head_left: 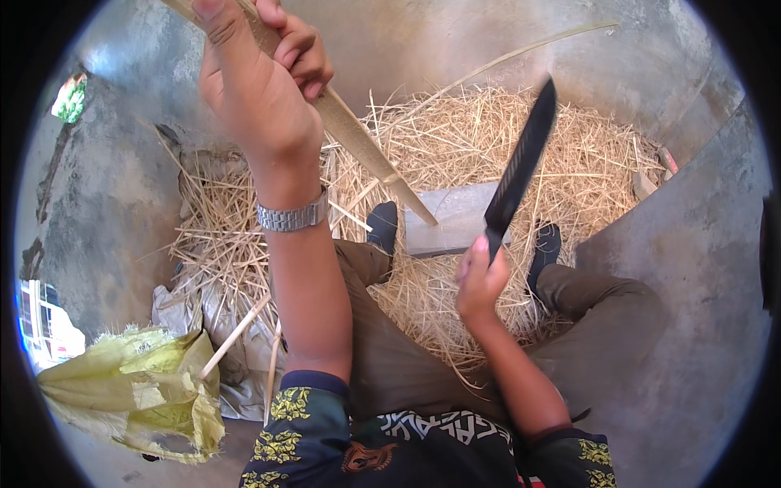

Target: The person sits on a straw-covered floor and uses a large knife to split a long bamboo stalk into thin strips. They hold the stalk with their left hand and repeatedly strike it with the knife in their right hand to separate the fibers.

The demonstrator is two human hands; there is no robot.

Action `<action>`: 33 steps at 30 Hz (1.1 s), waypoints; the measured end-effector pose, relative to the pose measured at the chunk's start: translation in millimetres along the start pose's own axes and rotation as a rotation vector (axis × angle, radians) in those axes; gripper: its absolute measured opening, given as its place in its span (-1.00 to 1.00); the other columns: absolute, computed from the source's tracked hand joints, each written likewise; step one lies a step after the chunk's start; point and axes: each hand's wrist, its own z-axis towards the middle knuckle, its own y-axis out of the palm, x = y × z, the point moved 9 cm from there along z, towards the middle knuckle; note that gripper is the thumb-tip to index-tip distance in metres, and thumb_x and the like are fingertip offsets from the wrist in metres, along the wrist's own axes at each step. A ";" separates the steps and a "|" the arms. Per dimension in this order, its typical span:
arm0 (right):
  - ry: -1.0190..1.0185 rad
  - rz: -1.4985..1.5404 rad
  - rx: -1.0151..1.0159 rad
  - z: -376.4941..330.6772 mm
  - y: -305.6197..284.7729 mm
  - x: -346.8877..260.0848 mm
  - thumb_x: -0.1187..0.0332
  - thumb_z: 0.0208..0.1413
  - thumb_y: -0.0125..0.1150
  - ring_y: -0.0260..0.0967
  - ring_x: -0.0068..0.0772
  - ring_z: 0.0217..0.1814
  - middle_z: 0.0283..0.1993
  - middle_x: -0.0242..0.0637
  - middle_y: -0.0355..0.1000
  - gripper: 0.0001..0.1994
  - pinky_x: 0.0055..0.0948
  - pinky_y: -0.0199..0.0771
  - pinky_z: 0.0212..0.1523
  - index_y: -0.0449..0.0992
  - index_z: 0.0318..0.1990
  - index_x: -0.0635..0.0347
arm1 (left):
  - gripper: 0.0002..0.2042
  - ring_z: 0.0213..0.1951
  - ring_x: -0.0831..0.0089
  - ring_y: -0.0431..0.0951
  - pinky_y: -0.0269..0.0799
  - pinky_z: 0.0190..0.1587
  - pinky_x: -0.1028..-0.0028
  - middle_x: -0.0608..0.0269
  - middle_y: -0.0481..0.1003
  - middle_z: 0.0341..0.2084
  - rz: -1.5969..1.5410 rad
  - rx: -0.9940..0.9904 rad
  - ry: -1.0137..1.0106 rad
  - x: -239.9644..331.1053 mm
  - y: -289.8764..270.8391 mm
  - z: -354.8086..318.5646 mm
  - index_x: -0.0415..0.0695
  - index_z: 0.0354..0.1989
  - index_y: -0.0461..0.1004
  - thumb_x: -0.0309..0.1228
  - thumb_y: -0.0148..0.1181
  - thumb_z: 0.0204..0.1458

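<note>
My left hand [268, 81] is raised at the upper left, its fingers wrapped round a long tan strip of split bamboo [358, 140]. The strip slants down to the right, and its lower end meets or hangs just over a pale rectangular block [455, 210] between my feet. In my right hand [482, 281] is the handle of a knife with a broad black blade [525, 159], held to the right of the strip with its tip pointing up. The blade is apart from the strip. The strip's upper end runs out of view.
A heap of straw-like shavings [504, 122] surrounds the block and my feet. At lower left lie a torn yellow woven sack [138, 390] and a grey sheet [244, 350], with thin sticks [236, 335] leaning there. Concrete walls [683, 244] enclose the spot.
</note>
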 end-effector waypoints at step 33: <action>0.184 -0.860 -0.325 8.1 0.3 103.4 0.05 0.26 0.07 0.47 0.19 -0.44 -0.51 0.11 0.49 -0.53 -0.07 0.42 -0.34 0.50 -0.42 0.39 | -0.51 -0.69 0.66 0.05 -0.06 -0.63 0.59 0.42 0.11 -0.68 0.009 0.070 0.065 5.1 -15.7 4.4 -0.15 -0.33 0.26 0.11 -0.08 0.31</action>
